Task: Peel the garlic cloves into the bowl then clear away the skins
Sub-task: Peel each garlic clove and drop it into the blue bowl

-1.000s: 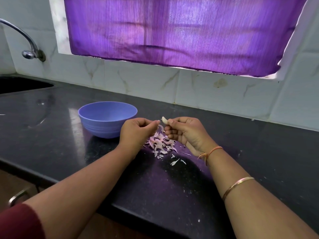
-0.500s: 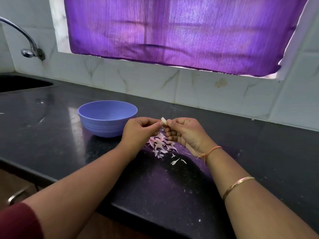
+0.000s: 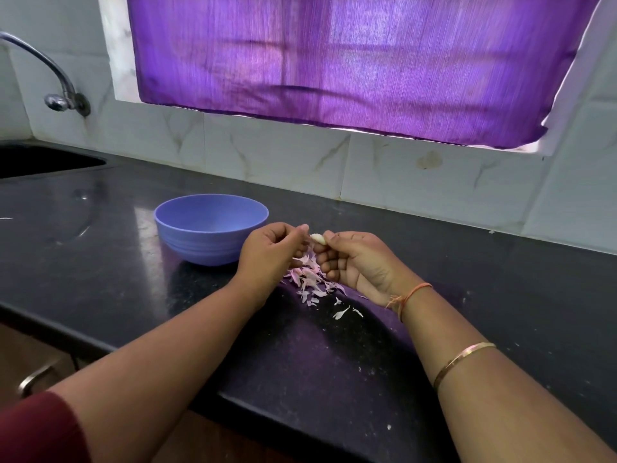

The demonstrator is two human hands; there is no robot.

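Observation:
A small white garlic clove is pinched between the thumb and forefinger of my right hand. My left hand meets it from the left, its fingertips pinching the clove's other end. Both hands hover just above a heap of pinkish garlic skins on the black countertop. A blue-violet bowl stands just left of my left hand; its inside is hidden from this angle.
A few stray skin flakes lie nearer to me than the heap. A sink and a tap are at the far left. The tiled wall and purple curtain close the back. The counter's front edge runs below my forearms.
My hands have come closer together around the clove, and the clove has tipped from upright to lying sideways between my fingertips. The bowl and heap have not moved.

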